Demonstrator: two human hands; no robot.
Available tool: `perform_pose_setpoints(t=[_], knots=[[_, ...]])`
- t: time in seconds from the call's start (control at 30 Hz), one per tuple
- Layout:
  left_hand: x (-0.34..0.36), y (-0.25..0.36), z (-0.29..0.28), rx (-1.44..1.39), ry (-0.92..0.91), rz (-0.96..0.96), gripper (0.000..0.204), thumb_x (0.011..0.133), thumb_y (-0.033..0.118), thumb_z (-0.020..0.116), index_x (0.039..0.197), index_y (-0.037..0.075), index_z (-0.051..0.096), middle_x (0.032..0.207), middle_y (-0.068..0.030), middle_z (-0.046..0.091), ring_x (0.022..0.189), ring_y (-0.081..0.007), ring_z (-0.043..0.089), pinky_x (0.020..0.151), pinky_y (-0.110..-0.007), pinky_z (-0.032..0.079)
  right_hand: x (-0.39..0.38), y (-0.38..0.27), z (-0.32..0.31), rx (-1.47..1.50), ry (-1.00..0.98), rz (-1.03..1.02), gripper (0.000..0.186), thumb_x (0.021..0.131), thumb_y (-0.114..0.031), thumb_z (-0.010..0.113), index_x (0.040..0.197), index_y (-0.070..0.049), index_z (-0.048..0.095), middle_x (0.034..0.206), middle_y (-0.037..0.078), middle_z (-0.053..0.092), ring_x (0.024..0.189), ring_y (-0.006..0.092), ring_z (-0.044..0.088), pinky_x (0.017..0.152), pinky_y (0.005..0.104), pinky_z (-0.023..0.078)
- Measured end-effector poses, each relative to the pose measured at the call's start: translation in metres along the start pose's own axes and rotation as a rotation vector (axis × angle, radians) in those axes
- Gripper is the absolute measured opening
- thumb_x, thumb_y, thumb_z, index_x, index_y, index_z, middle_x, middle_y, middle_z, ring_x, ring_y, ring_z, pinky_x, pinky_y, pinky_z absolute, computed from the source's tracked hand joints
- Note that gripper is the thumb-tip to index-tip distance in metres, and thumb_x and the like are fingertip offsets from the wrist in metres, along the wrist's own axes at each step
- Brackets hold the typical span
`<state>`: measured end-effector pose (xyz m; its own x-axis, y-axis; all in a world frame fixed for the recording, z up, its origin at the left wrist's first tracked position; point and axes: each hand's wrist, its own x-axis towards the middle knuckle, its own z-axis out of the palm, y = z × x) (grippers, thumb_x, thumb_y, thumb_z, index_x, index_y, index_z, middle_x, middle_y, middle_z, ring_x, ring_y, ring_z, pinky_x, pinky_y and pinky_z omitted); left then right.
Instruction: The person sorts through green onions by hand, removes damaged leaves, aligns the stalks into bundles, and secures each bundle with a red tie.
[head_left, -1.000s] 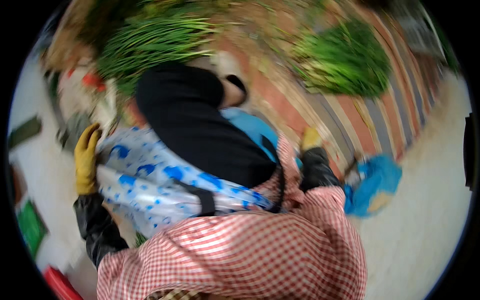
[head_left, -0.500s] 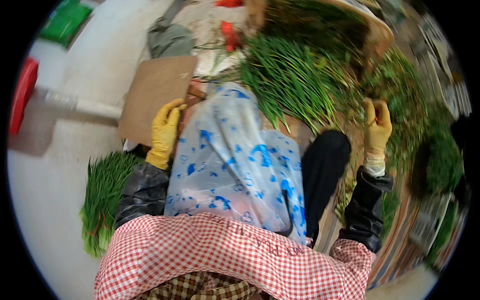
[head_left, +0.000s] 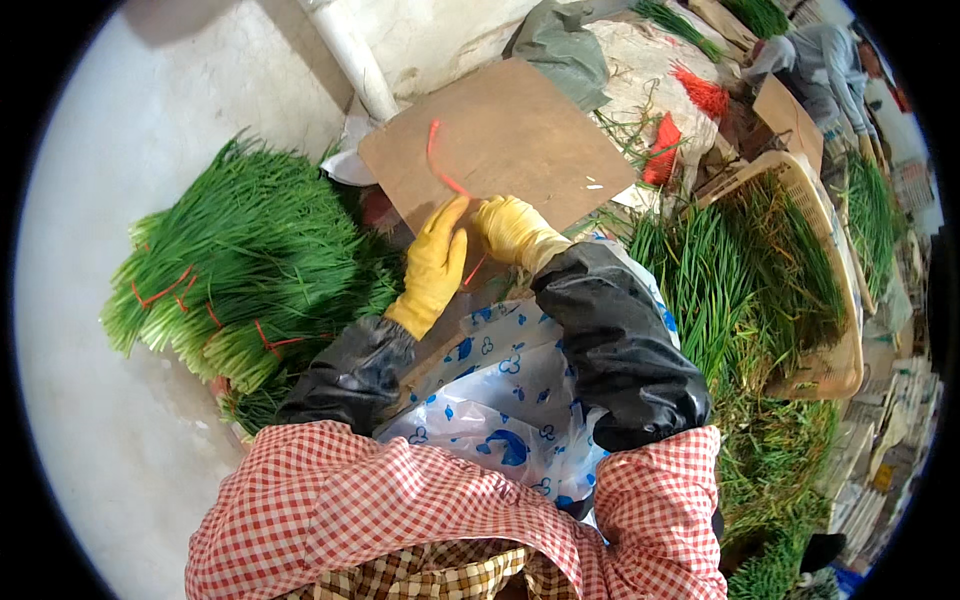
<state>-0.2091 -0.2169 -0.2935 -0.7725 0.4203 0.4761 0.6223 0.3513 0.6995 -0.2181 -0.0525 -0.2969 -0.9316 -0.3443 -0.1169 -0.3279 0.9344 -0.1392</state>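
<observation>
Over the near edge of a brown board (head_left: 520, 130), my two yellow-gloved hands are close together. My right hand (head_left: 515, 232) is closed, fingers curled round a thin red tie (head_left: 436, 150). One end of the tie sticks out over the board, and a short red piece shows below the hand. My left hand (head_left: 432, 268) is open beside it, with its fingers stretched toward the tie and its thumb apart. Whether its fingertips touch the tie, I cannot tell. Several red-tied bundles of green chives (head_left: 270, 250) are stacked to the left of my left forearm.
Loose green stalks (head_left: 690, 270) lie to my right, beside a tan plastic basket (head_left: 850, 350) of greens. Red ties (head_left: 663, 150) rest on a pale sack beyond the board. A white pipe (head_left: 350, 60) meets the wall. Another person (head_left: 830, 65) is at the far right.
My view has swung left, bringing the chive bundles fully in. My right hand has come from the far right to beside my left hand, and the red tie now shows plainly in it.
</observation>
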Motion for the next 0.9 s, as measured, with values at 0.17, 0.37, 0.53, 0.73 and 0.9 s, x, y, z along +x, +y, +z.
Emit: perform_pose_setpoints(t=[0.17,0.37,0.53,0.73,0.9], knots=[[0.037,-0.069,0.042,0.192,-0.104,0.198,0.036,0.086,0.006,0.052,0.122,0.003,0.054,0.124,-0.0156,0.056,0.117,-0.0306,0.051,0.101,-0.038,0.038,-0.002,0.013,0.008,-0.025,-0.005,-0.025,0.035,0.072,-0.015,0.063,0.105,-0.002,0.061,0.107,0.013,0.062,0.091,0.0283,0.062,0.081,0.036,0.049],[0.08,-0.092,0.024,0.284,-0.556,0.121,0.044,0.087,0.017,0.055,0.129,0.008,0.05,0.129,-0.0146,0.053,0.119,-0.0289,0.05,0.103,-0.034,0.036,-0.093,0.047,-0.06,0.14,0.336,0.173,0.047,0.075,-0.027,0.067,0.119,-0.016,0.057,0.129,0.01,0.052,0.099,0.0299,0.062,0.083,0.0389,0.05],[0.176,0.019,0.072,0.407,-0.451,0.426,0.048,0.088,0.03,0.055,0.13,0.008,0.049,0.13,-0.0148,0.052,0.119,-0.0296,0.05,0.099,-0.035,0.039,-0.301,0.138,-0.07,0.289,0.572,0.891,0.03,0.082,-0.026,0.062,0.108,-0.011,0.063,0.092,0.011,0.067,0.082,0.0214,0.064,0.072,0.0309,0.05],[0.125,0.239,0.234,-0.218,-0.869,0.497,0.039,0.086,0.029,0.046,0.114,0.007,0.059,0.1,-0.0166,0.065,0.093,-0.0297,0.06,0.083,-0.036,0.047,-0.489,0.109,0.08,0.601,0.055,1.357,0.03,0.084,-0.031,0.051,0.098,-0.009,0.066,0.086,0.015,0.067,0.082,0.0329,0.065,0.075,0.0386,0.051],[-0.037,0.108,0.346,-0.164,-1.056,0.224,0.037,0.087,0.032,0.042,0.097,0.002,0.062,0.098,-0.0208,0.063,0.094,-0.0386,0.059,0.081,-0.043,0.047,-0.472,0.074,0.213,0.789,-0.1,1.28,0.026,0.084,-0.028,0.059,0.099,-0.007,0.066,0.08,0.01,0.067,0.074,0.0242,0.064,0.069,0.0354,0.05]])
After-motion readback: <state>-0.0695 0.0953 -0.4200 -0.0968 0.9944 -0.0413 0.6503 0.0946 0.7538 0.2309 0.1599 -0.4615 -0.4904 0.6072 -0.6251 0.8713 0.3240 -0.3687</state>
